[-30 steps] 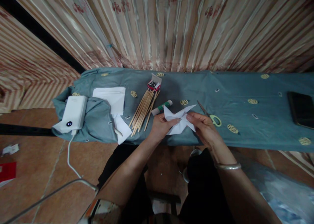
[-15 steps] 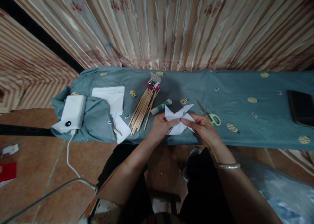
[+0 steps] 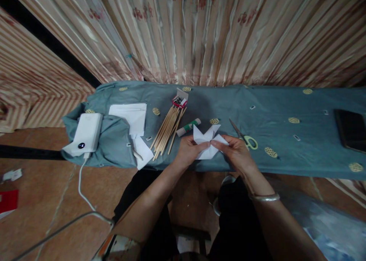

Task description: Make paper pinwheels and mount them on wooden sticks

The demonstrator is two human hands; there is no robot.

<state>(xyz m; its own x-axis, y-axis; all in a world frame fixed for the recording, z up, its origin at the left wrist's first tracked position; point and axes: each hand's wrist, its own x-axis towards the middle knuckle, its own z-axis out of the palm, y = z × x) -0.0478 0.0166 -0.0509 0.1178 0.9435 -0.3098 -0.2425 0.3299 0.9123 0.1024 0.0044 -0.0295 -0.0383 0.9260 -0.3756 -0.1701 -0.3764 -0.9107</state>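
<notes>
A white folded paper shape (image 3: 206, 138) with pointed flaps, like a pinwheel, sits at the near edge of the teal-covered table (image 3: 274, 146). My left hand (image 3: 189, 152) pinches its left side and my right hand (image 3: 236, 151) pinches its middle from the right; the fingertips of both meet at the centre. A bundle of wooden sticks (image 3: 167, 128), a glue stick (image 3: 188, 127) and an opened small red box (image 3: 179, 100) lie just left of the paper. Scissors with yellow-green handles (image 3: 245, 136) lie right of it, close to my right hand.
White paper sheets (image 3: 129, 115) and a white power bank (image 3: 85, 133) with a cable lie at the table's left end. A black phone (image 3: 350, 129) rests far right. Striped curtains hang behind. My dark-clothed knees are under the table edge.
The paper's upper right flap has been folded in toward the centre, so the shape looks more compact. Both hands stayed on it, with the fingertips pressed closer together.
</notes>
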